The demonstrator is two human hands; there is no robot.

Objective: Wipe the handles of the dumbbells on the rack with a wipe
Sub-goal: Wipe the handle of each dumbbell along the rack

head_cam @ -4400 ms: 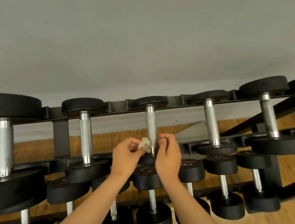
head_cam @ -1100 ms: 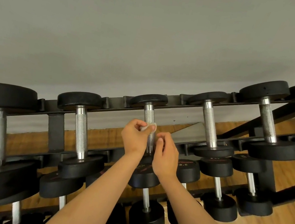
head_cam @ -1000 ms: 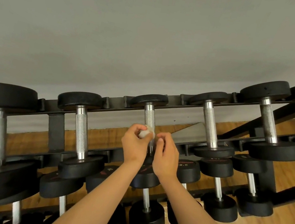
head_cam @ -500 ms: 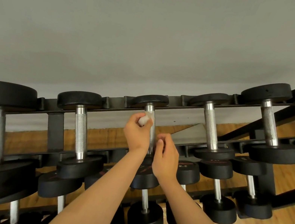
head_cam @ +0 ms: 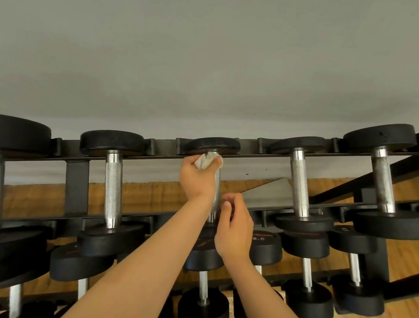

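– Gripping anything, the left hand (head_cam: 197,177)?
– Yes. Its fingers are curled round a crumpled white wipe (head_cam: 206,160), pressed on the top of the chrome handle (head_cam: 216,185) of the middle dumbbell (head_cam: 213,207) on the rack's (head_cam: 77,186) upper row, just under the far black head (head_cam: 213,144).
– And the right hand (head_cam: 235,228)?
– Its fingers are curled beside the handle's lower end. Whether they grip it, I cannot tell.

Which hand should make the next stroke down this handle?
Left hand: it grips the wipe round the top of the handle. The right hand pinches the lower end, no wipe.
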